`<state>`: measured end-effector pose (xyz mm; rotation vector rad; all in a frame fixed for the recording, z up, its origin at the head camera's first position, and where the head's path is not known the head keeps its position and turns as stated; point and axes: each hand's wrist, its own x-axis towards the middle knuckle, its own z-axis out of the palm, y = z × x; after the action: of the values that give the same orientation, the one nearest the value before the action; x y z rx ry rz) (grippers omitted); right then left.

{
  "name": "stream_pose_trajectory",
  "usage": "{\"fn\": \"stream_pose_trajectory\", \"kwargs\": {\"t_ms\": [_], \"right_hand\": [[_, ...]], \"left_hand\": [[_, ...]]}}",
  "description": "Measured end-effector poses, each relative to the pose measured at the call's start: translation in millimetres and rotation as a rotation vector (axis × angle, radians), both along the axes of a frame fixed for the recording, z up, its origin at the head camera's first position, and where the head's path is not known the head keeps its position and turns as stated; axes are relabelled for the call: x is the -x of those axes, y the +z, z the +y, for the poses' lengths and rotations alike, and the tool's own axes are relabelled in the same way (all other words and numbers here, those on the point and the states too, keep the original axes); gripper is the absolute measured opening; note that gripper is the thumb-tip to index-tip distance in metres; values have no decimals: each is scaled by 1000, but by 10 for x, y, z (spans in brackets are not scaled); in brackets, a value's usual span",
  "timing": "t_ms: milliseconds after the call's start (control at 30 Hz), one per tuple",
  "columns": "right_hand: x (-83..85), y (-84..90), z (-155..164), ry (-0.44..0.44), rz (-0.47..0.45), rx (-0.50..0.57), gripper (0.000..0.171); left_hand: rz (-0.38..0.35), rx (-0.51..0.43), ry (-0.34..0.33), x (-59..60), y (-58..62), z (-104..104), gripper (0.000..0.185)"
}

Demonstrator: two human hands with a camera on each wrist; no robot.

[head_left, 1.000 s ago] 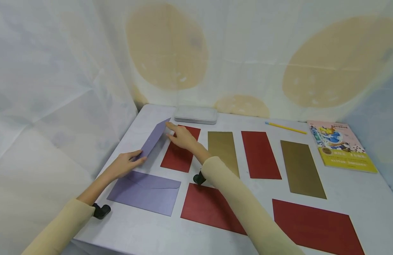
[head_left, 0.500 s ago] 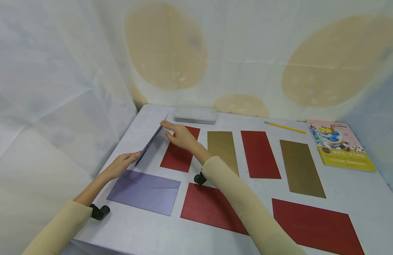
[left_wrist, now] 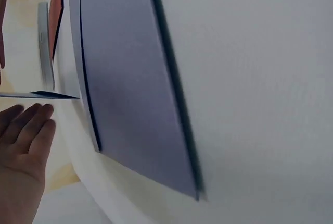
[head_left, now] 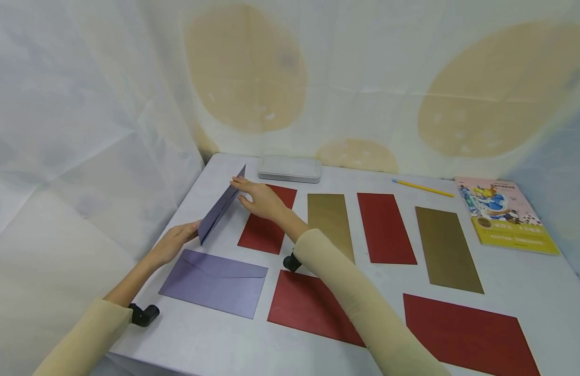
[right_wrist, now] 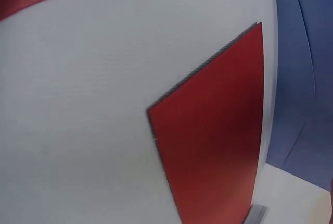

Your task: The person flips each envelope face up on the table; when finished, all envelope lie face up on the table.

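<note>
Since one second ago, the purple envelope (head_left: pixel 220 207) between the hands has turned up more on its long edge: before, its wide face leaned toward the camera, and now it stands steeper and looks darker and narrower. Both hands also moved a little to the left with it.

Some parts are hard to see. In the left wrist view only the fingers (left_wrist: pixel 28 125) show at the lower left, and the rest of that hand is cut off; the raised envelope is there only as a thin edge. In the right wrist view the hand itself is almost outside the picture, so its fingers cannot be judged from there. The far corner of the envelope hides part of the right fingertips in the head view.

This envelope is long, plain and purple, without a visible flap from this side. It stands tilted over the left back part of the table (head_left: pixel 529 292), beside a red envelope (head_left: pixel 266 219).

The left hand (head_left: pixel 173 243) touches its near corner with nearly straight fingers. The right hand (head_left: pixel 257 197) holds the far upper end, fingers stretched along the paper; whether the thumb pinches behind, I cannot tell.

A second purple envelope (head_left: pixel 214 282) lies flat just below.
</note>
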<state>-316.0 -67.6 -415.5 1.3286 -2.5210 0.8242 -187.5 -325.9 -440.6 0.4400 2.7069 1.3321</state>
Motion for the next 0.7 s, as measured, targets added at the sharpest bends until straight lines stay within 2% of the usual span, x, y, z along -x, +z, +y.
{"fn": "stream_pose_trajectory", "kwargs": {"t_ms": [100,167,267,333,467,700], "right_hand": [[-17,35,-20,-4,-2,-29,44],[-22,53,-31,-6,-11,-44,45],[-25,73,-41,-8,-24,-58,46],[-22,77,-46,-8,-26,-60,47],[-15,77,-60,-4,-19,-65,47],[-4,84,-91,11,-18,-70,49]], "left_hand": [[152,60,39,-27,52,25,50],[274,130,59,-45,116,56,59],[455,212,30,-53,215,98,77],[548,263,0,-51,268,116,83],[634,308,-57,-36,309,126,78],[675,329,-103,2,279,107,69]]}}
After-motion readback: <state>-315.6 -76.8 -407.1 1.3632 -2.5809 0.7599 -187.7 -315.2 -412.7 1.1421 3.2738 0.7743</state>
